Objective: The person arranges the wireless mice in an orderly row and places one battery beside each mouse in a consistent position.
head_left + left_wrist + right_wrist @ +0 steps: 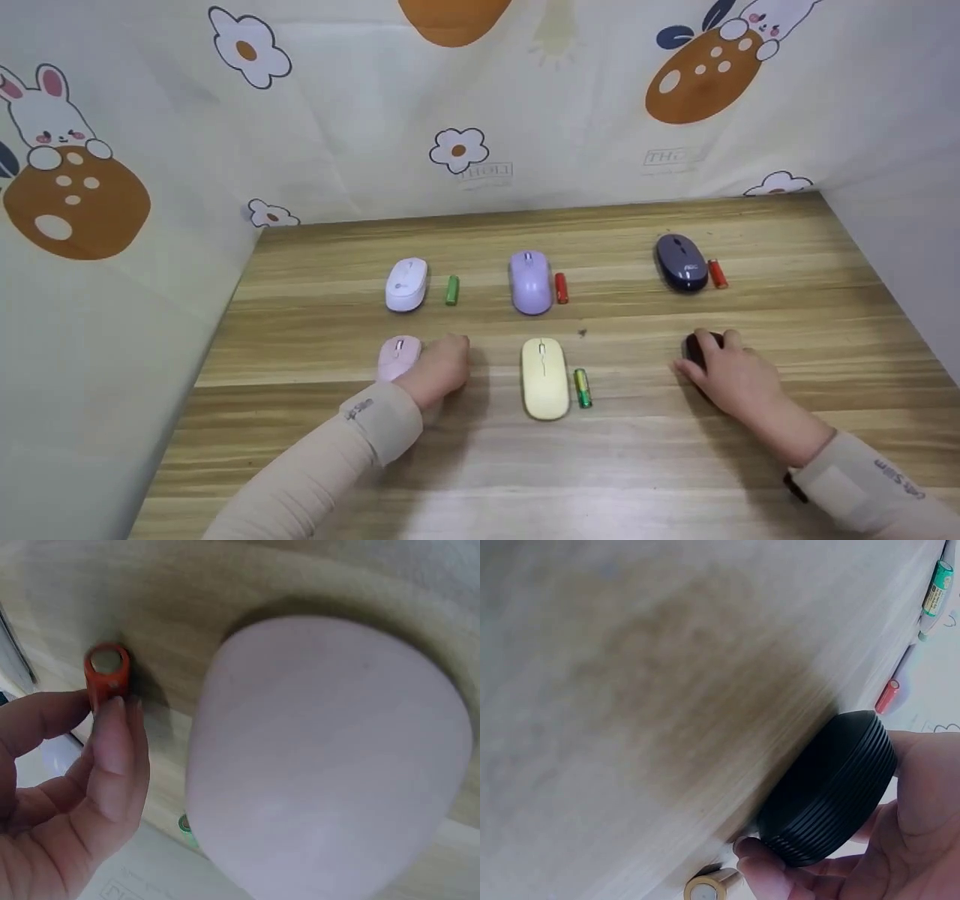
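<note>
My left hand [442,367] pinches a red-orange battery [105,679] between thumb and fingers, just right of the pink computer mouse [398,358]. That battery is hidden by the hand in the head view, while the left wrist view shows its flat end. On the right side of the table, my right hand [739,379] grips a black computer mouse [825,787] with ribbed sides, thumb on one side and fingers on the other. Beside those fingers lies a gold-rimmed battery [706,888], its end facing the right wrist camera.
A yellow mouse [545,379] with a green battery [583,388] lies between the hands. Along the back are a white mouse [406,285] and green battery [452,290], a purple mouse [531,283] and red battery [562,288], and a dark mouse [682,264] and red battery [718,274].
</note>
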`<state>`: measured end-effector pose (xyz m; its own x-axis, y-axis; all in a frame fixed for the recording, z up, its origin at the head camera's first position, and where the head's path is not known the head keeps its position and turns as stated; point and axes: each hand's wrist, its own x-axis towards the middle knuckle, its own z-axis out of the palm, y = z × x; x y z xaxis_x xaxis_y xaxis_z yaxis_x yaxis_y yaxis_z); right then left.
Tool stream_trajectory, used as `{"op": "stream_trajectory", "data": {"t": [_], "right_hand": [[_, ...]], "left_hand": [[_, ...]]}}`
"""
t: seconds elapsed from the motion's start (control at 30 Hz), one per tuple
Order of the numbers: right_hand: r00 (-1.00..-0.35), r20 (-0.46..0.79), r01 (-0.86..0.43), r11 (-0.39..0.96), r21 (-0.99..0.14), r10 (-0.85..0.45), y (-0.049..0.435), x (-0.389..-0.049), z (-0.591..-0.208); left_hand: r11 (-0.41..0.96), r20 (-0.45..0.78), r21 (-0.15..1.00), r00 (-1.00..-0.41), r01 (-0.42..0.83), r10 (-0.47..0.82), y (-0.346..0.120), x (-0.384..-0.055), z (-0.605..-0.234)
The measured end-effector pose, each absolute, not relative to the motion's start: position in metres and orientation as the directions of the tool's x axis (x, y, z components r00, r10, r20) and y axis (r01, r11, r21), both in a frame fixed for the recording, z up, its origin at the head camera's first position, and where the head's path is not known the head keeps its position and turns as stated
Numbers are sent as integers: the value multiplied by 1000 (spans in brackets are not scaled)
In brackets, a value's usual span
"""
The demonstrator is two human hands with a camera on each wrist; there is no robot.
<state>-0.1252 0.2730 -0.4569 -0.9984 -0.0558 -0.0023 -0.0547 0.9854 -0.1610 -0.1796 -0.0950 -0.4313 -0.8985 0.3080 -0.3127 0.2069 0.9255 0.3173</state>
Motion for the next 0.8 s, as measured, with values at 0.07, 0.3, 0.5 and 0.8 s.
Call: {"op": "stream_trajectory", "data": {"t": [0.07, 0.3, 0.5, 0.8], "right_hand": [[-998, -9, -53, 986, -160, -55, 273, -126, -457], [-998, -29, -50, 984, -169, -56, 273, -127, -455], [-997, 48, -75, 984, -161, -68, 272, -124, -457], [-996, 64, -72, 985, -159, -63, 271, -123, -457]], "left_hand": [[933, -340, 313, -895, 180, 287, -95, -183, -429], [921, -477, 388, -848, 33, 232, -101, -194, -422], [943, -473, 329, -855, 50, 211, -103, -202, -421], [941, -431, 325, -871, 91, 233, -102, -201, -426]]}}
